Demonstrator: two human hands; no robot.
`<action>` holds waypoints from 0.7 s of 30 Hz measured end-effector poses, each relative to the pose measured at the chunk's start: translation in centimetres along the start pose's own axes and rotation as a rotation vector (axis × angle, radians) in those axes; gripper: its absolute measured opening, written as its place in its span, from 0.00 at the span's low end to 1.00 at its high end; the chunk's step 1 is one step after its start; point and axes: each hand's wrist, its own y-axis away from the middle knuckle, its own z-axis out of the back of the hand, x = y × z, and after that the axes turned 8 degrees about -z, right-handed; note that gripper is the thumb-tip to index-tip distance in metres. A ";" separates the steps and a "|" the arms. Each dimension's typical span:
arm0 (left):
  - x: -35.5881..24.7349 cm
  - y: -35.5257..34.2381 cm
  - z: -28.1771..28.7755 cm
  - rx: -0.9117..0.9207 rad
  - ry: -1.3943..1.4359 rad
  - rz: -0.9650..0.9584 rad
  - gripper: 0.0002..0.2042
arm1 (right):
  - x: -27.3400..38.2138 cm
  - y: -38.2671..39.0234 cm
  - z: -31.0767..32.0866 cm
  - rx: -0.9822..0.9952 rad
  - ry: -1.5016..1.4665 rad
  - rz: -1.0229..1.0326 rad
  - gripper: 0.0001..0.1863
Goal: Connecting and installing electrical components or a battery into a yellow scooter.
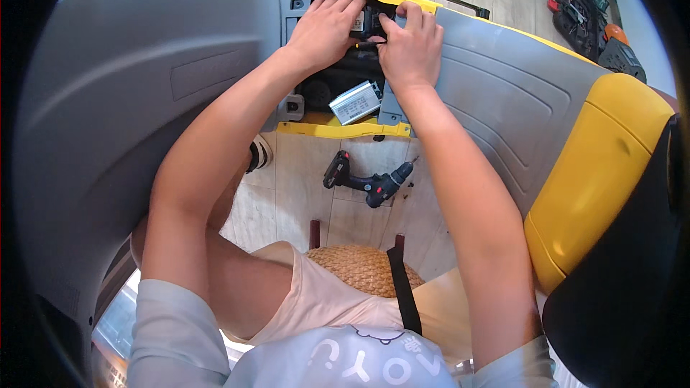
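Note:
Both hands reach into an open compartment between the grey panels of a large grey and yellow vehicle-like body. My left hand bends over the far left part of the opening with its fingers close together; its fingertips and whatever they hold are hidden. Opposite it, my right hand has thumb and fingers closed around a thin black piece with a yellow end, which points toward the left hand. Dark parts behind the fingers are hard to make out. Nearer me in the compartment, a silver metal box with a label lies tilted.
A yellow strip edges the compartment's near side. On the wooden floor below lies a black cordless drill. To the right stands a yellow and black padded seat. Dark parts with red and orange pieces lie at the far right.

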 end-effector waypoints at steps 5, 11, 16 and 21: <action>0.0 0.1 2.0 0.067 0.034 0.096 0.33 | 0.1 0.4 0.1 0.041 -0.014 -0.020 0.14; 0.9 -1.7 3.4 0.335 -0.084 0.047 0.38 | 0.3 0.5 0.1 0.053 -0.019 0.033 0.18; 1.0 -2.1 3.4 0.363 -0.004 -0.009 0.38 | 0.3 0.4 0.3 0.040 -0.045 0.016 0.19; 1.2 -2.8 3.1 0.366 0.014 0.063 0.38 | 0.7 0.5 0.4 0.032 -0.032 0.012 0.20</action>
